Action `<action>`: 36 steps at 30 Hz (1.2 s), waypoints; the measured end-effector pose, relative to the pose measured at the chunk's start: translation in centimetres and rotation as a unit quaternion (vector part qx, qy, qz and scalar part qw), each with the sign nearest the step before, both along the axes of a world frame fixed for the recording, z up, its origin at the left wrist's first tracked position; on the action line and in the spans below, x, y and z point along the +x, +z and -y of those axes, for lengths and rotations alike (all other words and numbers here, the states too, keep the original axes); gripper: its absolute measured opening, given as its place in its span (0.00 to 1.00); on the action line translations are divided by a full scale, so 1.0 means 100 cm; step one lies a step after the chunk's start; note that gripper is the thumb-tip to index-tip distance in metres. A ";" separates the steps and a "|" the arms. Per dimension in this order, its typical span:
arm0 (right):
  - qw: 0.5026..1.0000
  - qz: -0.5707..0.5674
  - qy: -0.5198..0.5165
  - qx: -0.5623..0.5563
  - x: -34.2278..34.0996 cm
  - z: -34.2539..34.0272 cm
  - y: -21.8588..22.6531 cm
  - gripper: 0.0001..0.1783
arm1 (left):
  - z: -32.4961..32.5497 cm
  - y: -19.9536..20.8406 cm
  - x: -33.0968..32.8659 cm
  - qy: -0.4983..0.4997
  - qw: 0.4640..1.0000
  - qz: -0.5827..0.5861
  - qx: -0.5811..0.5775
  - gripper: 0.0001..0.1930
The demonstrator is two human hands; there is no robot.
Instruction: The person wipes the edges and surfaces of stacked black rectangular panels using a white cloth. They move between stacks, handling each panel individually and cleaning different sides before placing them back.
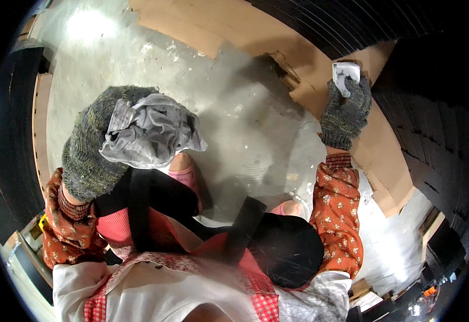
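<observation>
My left hand [90,146], in a grey knitted glove, is closed round a crumpled grey-white rag [159,131] above my lap. Out to the far right, my right hand [347,115] wears a matching glove. Its fingers grip a small, flat, white rectangular piece [346,70] with dark smudges; what kind of thing it is I cannot make out. That piece is close to the black ridged surface [427,129] on the right, but whether they touch I cannot tell.
Torn brown cardboard [382,163] lies along the base of the black surfaces. Another dark panel with a pale edge [42,123] stands at the left. Between my arms is grey concrete floor [239,145], with my pink footwear [186,180] on it.
</observation>
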State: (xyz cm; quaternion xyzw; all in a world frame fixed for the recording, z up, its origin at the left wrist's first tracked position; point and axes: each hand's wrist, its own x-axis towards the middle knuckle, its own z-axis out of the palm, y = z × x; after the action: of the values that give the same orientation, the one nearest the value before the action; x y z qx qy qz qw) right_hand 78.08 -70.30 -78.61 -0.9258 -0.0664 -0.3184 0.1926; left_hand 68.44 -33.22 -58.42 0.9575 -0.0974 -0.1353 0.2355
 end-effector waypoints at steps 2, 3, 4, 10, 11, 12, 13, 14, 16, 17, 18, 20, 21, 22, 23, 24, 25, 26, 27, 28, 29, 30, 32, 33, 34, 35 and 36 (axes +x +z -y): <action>0.999 -0.007 0.034 -0.002 0.001 0.002 0.002 0.19 | -0.001 -0.001 -0.001 0.001 1.000 0.009 0.001 0.21; 0.998 -0.011 0.062 -0.011 0.001 0.006 0.005 0.19 | -0.002 -0.002 -0.003 0.017 1.000 0.010 -0.010 0.20; 0.996 -0.014 0.090 -0.019 0.001 0.011 0.007 0.19 | -0.003 -0.003 -0.004 0.033 0.999 0.011 -0.021 0.19; 0.954 -0.024 0.220 -0.201 0.025 0.054 0.013 0.16 | 0.000 0.000 0.000 0.071 0.993 -0.010 -0.089 0.24; 0.947 -0.024 0.232 -0.220 0.031 0.056 0.015 0.15 | -0.001 0.000 -0.001 0.036 0.996 0.032 -0.079 0.24; 0.940 -0.032 0.235 -0.247 0.035 0.056 0.024 0.14 | -0.001 0.000 -0.002 0.024 0.997 0.042 -0.067 0.24; 0.935 -0.037 0.241 -0.258 0.037 0.056 0.026 0.14 | -0.001 0.000 -0.002 0.012 0.997 0.052 -0.056 0.24; 0.930 -0.042 0.247 -0.267 0.041 0.055 0.026 0.14 | -0.001 0.000 -0.001 0.000 0.997 0.063 -0.043 0.24; 0.928 -0.046 0.249 -0.274 0.045 0.055 0.025 0.14 | 0.003 0.006 0.001 -0.007 0.999 0.046 -0.019 0.24; 0.930 -0.046 0.246 -0.271 0.045 0.055 0.023 0.15 | 0.011 0.014 0.004 -0.002 1.000 0.017 -0.010 0.24; 0.931 -0.046 0.242 -0.268 0.046 0.054 0.021 0.15 | 0.014 0.018 0.005 0.004 1.000 -0.011 0.000 0.23; 0.937 -0.068 0.230 -0.254 0.044 0.049 0.026 0.15 | 0.014 0.011 0.003 0.053 0.996 -0.016 -0.062 0.22; 0.939 -0.080 0.223 -0.247 0.043 0.047 0.027 0.15 | 0.013 0.009 0.003 0.058 0.996 -0.015 -0.065 0.22; 0.938 -0.076 0.223 -0.256 0.041 0.047 0.026 0.15 | 0.012 0.008 0.002 0.059 0.996 -0.012 -0.064 0.22; 0.936 -0.071 0.221 -0.266 0.041 0.049 0.026 0.15 | 0.011 0.007 0.001 0.058 0.996 -0.011 -0.063 0.22; 0.933 -0.066 0.219 -0.276 0.040 0.051 0.027 0.15 | 0.011 0.006 0.001 0.059 0.996 -0.010 -0.061 0.22; 0.931 -0.072 0.222 -0.279 0.038 0.052 0.030 0.16 | 0.010 0.005 0.000 0.058 0.997 -0.007 -0.059 0.22; 0.930 -0.076 0.229 -0.278 0.037 0.052 0.033 0.16 | 0.008 0.007 -0.002 0.062 0.997 -0.004 -0.053 0.22; 0.928 -0.080 0.235 -0.278 0.037 0.051 0.034 0.16 | 0.007 0.007 -0.004 0.065 0.997 -0.002 -0.046 0.22; 0.929 -0.078 0.239 -0.272 0.039 0.048 0.034 0.16 | 0.005 0.006 -0.007 0.071 0.997 0.005 -0.037 0.22; 0.930 -0.076 0.241 -0.266 0.040 0.045 0.034 0.16 | 0.001 0.007 -0.010 0.075 0.997 0.009 -0.027 0.22; 0.931 -0.074 0.243 -0.261 0.041 0.043 0.035 0.16 | -0.004 0.008 -0.014 0.082 0.996 0.012 -0.011 0.22; 0.940 -0.077 0.243 -0.228 0.043 0.041 0.030 0.16 | -0.014 0.009 -0.024 0.104 0.994 0.011 0.031 0.22; 0.944 -0.078 0.242 -0.211 0.044 0.040 0.028 0.16 | -0.019 0.009 -0.028 0.114 0.992 0.008 0.054 0.22; 0.943 -0.076 0.235 -0.225 0.043 0.040 0.030 0.16 | -0.020 0.010 -0.029 0.113 0.992 0.008 0.052 0.22; 0.941 -0.076 0.228 -0.240 0.039 0.042 0.030 0.17 | -0.019 0.007 -0.029 0.113 0.993 0.005 0.039 0.22; 0.938 -0.076 0.221 -0.254 0.036 0.043 0.030 0.17 | -0.017 0.006 -0.026 0.106 0.994 0.009 0.018 0.22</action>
State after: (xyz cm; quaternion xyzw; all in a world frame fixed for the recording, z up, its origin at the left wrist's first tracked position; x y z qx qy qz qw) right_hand 81.69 -74.63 -75.61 -0.9273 -0.3335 -0.1685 0.0211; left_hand 65.81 -31.57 -57.80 0.9678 0.0047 -0.1024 0.2299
